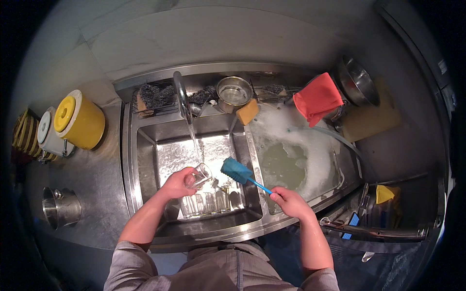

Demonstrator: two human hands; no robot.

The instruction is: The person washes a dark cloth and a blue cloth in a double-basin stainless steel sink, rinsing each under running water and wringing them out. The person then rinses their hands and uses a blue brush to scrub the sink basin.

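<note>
My left hand (180, 183) grips a small clear drinking glass (202, 174), tilted, over the left basin of a stainless steel sink (147, 174). Beside the glass's mouth, water (194, 140) runs from the faucet (182, 96) into this basin. In my right hand (290, 202) is the thin handle of a blue bottle brush (236, 170). Its head points left over the basin, apart from the glass. Several clear glasses (207, 202) rest on the basin floor below my hands, partly blurred by glare.
The right basin holds greenish water with foam (320, 160). An orange sponge (247, 111) and a metal pot (234, 92) sit by the divider. Wire racks hold steel scourers (156, 95). Left counter: yellow lidded container (85, 123), metal bucket (67, 207). A red cloth (318, 96) hangs right.
</note>
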